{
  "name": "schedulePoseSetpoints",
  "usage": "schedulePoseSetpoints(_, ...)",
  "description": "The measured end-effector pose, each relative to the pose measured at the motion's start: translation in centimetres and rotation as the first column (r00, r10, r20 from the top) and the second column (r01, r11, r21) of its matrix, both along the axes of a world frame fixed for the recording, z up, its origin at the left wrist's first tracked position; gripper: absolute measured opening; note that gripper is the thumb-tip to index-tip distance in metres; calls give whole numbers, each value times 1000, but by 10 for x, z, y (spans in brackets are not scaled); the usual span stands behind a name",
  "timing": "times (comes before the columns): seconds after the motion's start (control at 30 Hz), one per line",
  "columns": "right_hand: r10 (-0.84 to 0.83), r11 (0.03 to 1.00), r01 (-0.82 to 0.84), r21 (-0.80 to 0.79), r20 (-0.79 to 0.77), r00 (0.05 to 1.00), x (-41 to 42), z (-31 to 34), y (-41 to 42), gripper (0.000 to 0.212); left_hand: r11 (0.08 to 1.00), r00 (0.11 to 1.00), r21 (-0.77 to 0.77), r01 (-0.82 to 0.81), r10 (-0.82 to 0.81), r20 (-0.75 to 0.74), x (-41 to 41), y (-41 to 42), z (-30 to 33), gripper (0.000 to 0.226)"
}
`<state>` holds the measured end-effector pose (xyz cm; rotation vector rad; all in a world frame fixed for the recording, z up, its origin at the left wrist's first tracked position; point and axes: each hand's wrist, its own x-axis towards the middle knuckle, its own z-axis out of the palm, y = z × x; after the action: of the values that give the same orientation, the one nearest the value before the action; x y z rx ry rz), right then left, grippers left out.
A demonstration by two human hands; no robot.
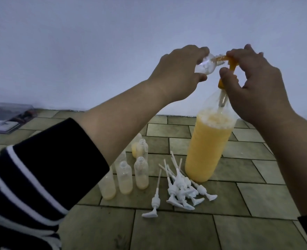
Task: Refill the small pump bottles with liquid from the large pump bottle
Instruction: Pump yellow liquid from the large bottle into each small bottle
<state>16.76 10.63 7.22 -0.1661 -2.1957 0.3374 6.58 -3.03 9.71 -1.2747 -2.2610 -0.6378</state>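
Note:
A large clear bottle [207, 147] of orange-yellow liquid stands on the tiled surface at centre right. Its orange pump head [230, 63] is under my right hand [253, 83], whose fingers press on it. My left hand [178, 73] holds a small clear bottle [80, 64] tilted on its side, its mouth against the pump spout. Several small open bottles [125, 177], each with a little yellow liquid at the bottom, stand in a group to the left of the large bottle. Part of that group is hidden by my left forearm.
A heap of white pump tops [182, 190] with long tubes lies in front of the large bottle; one more pump top [153, 202] lies apart to its left. A clear plastic box [6, 116] sits at the far left against the white wall.

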Motion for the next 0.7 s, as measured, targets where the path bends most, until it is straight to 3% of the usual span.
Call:
schedulePoseSetpoints(0.23, -2, 998, 3, -59, 15, 1000, 3, -8, -2, 39, 997, 999, -67, -27, 26, -21, 1, 5, -11, 39)
schedulePoseSetpoints(0.4, 21, 1000, -22, 2, 76, 997, 8, 8, -4, 40, 998, 1000, -53, -25, 25, -10, 2, -5, 3, 34)
schedulePoseSetpoints(0.7, -5, 995, -6, -97, -117, 993, -3, -17, 0, 41, 1000, 1000, -10, -4, 4, 26, 0, 6, -8, 33)
